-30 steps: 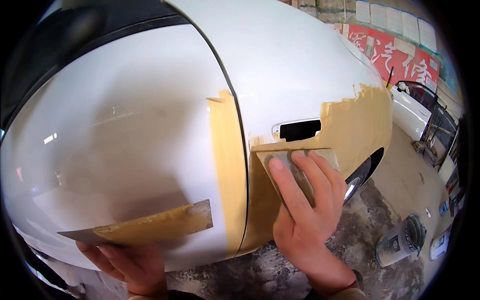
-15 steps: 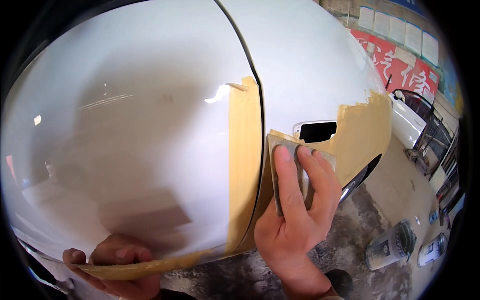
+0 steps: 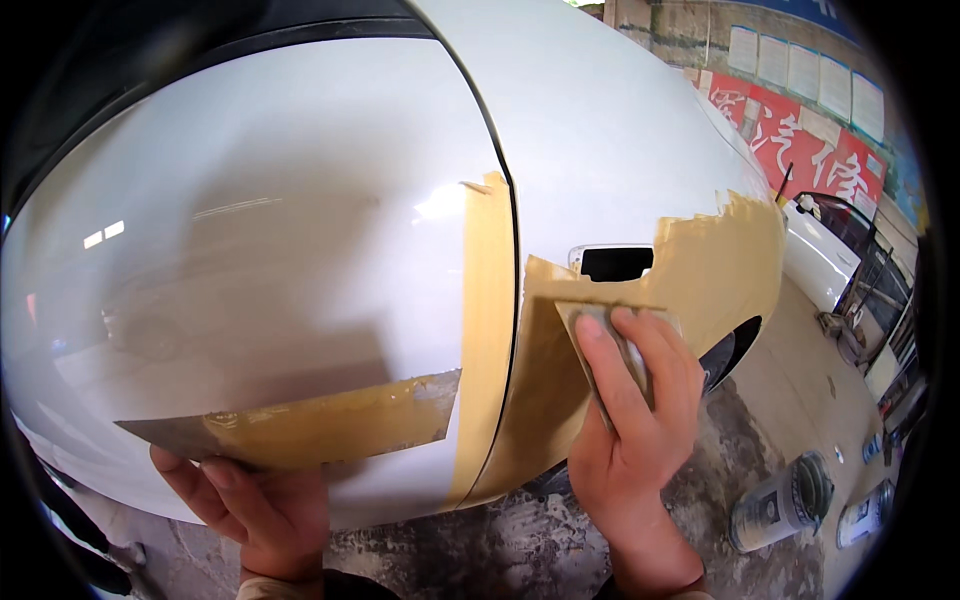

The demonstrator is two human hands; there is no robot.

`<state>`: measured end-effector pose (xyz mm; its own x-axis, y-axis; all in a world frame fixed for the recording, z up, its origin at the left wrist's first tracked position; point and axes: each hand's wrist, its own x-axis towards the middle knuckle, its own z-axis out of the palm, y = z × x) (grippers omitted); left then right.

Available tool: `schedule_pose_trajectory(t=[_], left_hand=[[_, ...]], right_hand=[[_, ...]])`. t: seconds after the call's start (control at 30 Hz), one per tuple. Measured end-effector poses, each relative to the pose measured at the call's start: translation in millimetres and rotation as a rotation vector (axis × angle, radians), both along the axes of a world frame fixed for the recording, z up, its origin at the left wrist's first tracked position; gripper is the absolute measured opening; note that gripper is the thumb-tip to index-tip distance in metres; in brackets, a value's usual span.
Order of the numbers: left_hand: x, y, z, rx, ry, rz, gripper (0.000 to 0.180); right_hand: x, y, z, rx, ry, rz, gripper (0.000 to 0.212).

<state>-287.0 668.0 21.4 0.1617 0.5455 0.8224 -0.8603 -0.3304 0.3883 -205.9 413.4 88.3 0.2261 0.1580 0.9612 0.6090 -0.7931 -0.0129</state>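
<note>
My right hand (image 3: 640, 430) grips a flat putty spreader (image 3: 632, 358), fingers laid along its face. The spreader's far edge meets the tan filler (image 3: 715, 265) on a white car panel (image 3: 590, 150). In my left hand (image 3: 260, 510) is a thin metal mixing plate (image 3: 330, 425) smeared with tan filler, tilted in front of the white door (image 3: 300, 240). A strip of filler (image 3: 487, 300) runs down the door's edge beside the dark seam. Just beyond the spreader is a black rectangular opening (image 3: 617, 264). The plate hides the lower door.
Two buckets, one larger (image 3: 780, 505) and one smaller (image 3: 866, 515), stand on the stained floor (image 3: 450, 550) at the lower right. Behind them a white car door (image 3: 820, 250) stands near other parts. A red banner (image 3: 800, 135) hangs on the far wall.
The plate has come up and turned its filler-covered face into view. My right hand has shifted slightly right and down with the spreader, and more filler shows beside the seam.
</note>
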Motion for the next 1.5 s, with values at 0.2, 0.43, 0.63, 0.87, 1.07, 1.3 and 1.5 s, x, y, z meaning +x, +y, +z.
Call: schedule_pose_trajectory(t=[0.2,0.43,0.63,0.87,1.07,1.3,1.5], left_hand=[[-1,-3,6,-0.156,-0.077,0.068,0.062],[-11,5,8,0.621,0.23,1.231,0.068],[-11,4,11,0.539,0.187,1.173,0.063],[-3,4,6,-0.031,-0.084,-0.134,0.041],[2,7,10,-0.044,-0.225,-0.33,0.041],[-8,12,12,0.362,-0.004,0.737,0.061],[-15,12,10,0.733,0.17,1.414,0.062]], right_hand=[[17,4,4,0.005,-0.076,-0.024,0.052],[22,5,-25,-0.069,-0.119,-0.029,0.044],[9,-2,-50,-0.178,-0.041,-0.052,0.033],[-4,-25,-55,-0.289,0.017,-0.035,0.044],[21,-35,-14,-0.138,-0.14,-0.004,0.048],[40,-22,-18,-0.125,-0.214,-0.033,0.044],[24,-20,-58,-0.208,-0.15,-0.069,0.034]])
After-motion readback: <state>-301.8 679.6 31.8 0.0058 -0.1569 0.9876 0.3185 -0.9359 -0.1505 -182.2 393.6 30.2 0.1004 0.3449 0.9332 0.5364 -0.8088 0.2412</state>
